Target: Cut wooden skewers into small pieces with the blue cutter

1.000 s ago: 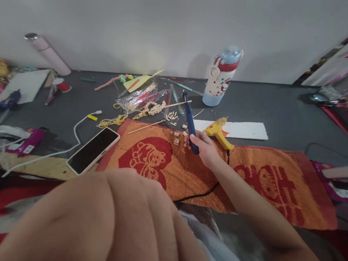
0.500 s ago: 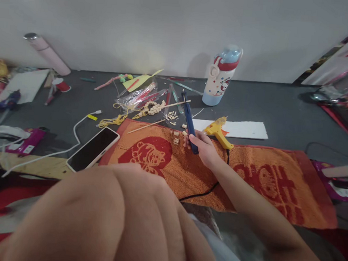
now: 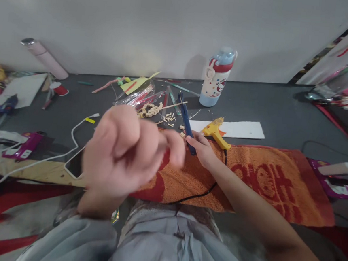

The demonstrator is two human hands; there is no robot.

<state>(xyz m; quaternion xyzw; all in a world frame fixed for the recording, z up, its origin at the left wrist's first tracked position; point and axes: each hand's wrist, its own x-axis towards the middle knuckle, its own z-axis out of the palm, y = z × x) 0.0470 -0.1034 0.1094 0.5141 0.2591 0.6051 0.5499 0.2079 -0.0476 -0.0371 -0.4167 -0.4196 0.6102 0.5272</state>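
My right hand (image 3: 201, 148) grips a slim dark blue tool (image 3: 187, 123), held tilted over the far edge of the orange towel (image 3: 188, 180). Across the tool's tip runs a thin wooden stick (image 3: 176, 105). My left hand (image 3: 130, 147) is raised close to the camera, blurred, with its fingers curled in and nothing visible in them. It covers part of the towel and most of the phone (image 3: 75, 164). Short cut stick pieces (image 3: 169, 118) lie just beyond the towel. To the right of my right hand rests a yellow glue gun (image 3: 215, 132).
A white strip of board (image 3: 247, 129) lies beside the glue gun. Behind stands a bottle (image 3: 217, 77). Plastic packets (image 3: 140, 97) and a beaded string (image 3: 151, 109) lie left of centre. White cable (image 3: 74, 132), purple power strips (image 3: 28, 144) and a pink flask (image 3: 46, 58) are further left.
My left arm and hand, which filled the lower foreground, have drawn back so that the curled hand shows over the towel. My right hand keeps its grip on the blue tool.
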